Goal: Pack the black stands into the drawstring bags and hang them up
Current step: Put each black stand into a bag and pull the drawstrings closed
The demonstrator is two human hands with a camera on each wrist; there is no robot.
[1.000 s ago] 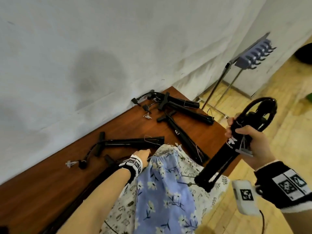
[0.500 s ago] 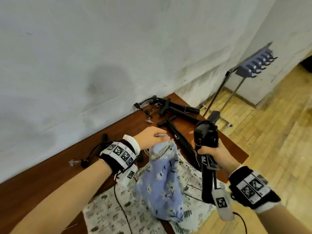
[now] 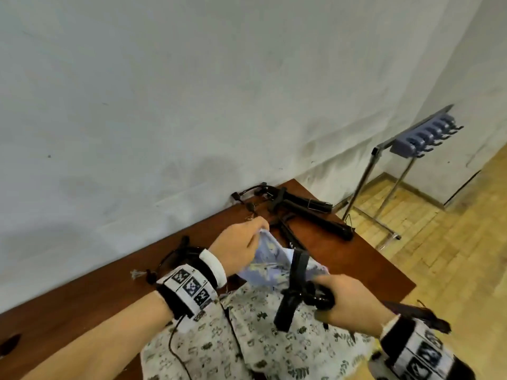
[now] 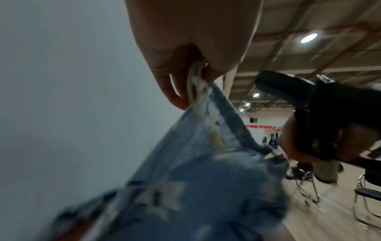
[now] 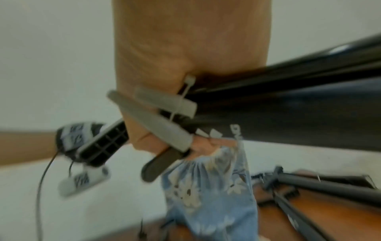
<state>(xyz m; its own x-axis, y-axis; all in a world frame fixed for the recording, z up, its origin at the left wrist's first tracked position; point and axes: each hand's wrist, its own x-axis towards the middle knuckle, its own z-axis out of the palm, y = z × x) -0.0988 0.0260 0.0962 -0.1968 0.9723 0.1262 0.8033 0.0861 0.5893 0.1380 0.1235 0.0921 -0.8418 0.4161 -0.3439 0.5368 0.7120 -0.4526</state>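
My left hand pinches the gathered rim of a blue floral drawstring bag and lifts it off the brown table. The left wrist view shows the fingers clamped on the cord and hem of that bag. My right hand grips a folded black stand just right of the bag's mouth; in the right wrist view the black stand crosses above the bag. Other black stands lie at the table's far end.
A white patterned bag is spread on the table under my hands. Another black stand lies behind my left wrist. A metal rack with a blue row of hooks stands on the wooden floor to the right. A white wall backs the table.
The left hand took the blue bag's rim and raised it. The right hand swung the black stand from out over the floor in to the bag's mouth.
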